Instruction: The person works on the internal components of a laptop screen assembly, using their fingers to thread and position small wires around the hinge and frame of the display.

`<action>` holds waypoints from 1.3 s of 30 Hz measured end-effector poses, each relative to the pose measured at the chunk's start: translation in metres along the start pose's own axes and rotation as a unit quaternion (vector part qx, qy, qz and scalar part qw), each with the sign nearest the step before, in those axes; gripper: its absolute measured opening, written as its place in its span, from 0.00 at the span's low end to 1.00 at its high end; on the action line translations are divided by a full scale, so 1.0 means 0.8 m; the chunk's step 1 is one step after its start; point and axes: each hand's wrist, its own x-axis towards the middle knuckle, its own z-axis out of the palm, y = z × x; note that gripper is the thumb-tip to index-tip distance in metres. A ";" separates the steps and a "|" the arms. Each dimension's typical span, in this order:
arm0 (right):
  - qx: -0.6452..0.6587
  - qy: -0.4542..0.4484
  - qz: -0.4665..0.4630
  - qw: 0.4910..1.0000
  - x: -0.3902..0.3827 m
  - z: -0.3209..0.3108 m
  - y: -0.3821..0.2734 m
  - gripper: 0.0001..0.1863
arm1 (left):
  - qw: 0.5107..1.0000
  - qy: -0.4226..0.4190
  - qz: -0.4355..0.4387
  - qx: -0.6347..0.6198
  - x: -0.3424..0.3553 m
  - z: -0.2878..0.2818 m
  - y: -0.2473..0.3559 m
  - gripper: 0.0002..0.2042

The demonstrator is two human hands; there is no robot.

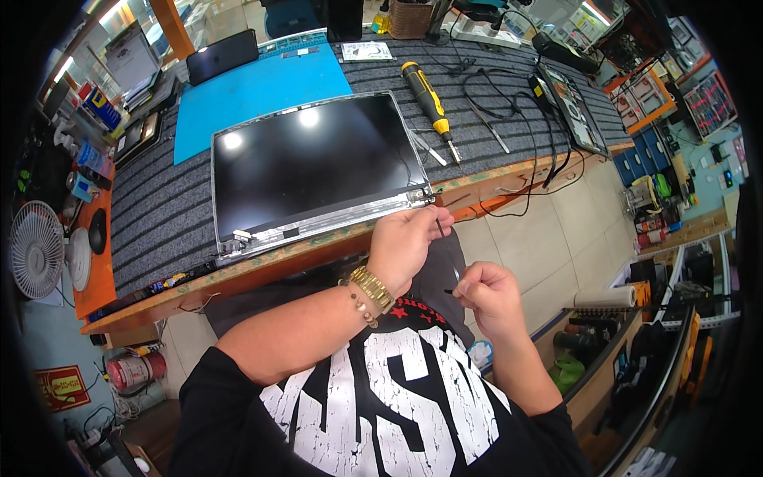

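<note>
A laptop screen panel (318, 159) in a silver lid lies face up at the table's front edge, with a metal hinge (415, 196) at its lower right corner. Just below that corner my left hand (404, 248) is closed, wearing a gold watch; a thin dark strip (439, 227) shows at its fingertips. Lower and to the right, off the table, my right hand (491, 296) pinches what looks like the other end of this strip. Whether it is a cable or tape I cannot make out.
Right of the panel lie a yellow-black screwdriver (427, 99), tweezers (489, 127) and tangled black cables (524, 111). An opened laptop base (572, 107) rests at the table's right end. Behind the panel are a blue mat (262, 91) and a phone (222, 57). A white fan (37, 248) stands left.
</note>
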 end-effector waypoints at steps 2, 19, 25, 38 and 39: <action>0.009 0.024 0.003 1.000 0.012 0.000 0.006 0.05 | 1.000 0.000 0.011 -0.001 0.000 -0.001 -0.002 0.17; -0.080 0.048 -0.109 0.990 0.075 0.006 0.051 0.10 | 1.000 -0.005 0.001 0.002 -0.004 -0.002 0.005 0.17; -0.062 0.050 -0.069 0.994 0.078 -0.004 0.057 0.09 | 1.000 -0.009 0.008 0.009 -0.003 -0.005 0.002 0.17; -0.009 0.080 -0.003 0.997 0.118 -0.007 0.007 0.15 | 1.000 -0.002 0.018 0.012 -0.006 -0.003 0.002 0.15; -0.009 0.077 -0.003 0.997 0.122 0.003 -0.003 0.15 | 1.000 0.000 0.019 0.012 -0.006 -0.004 0.002 0.15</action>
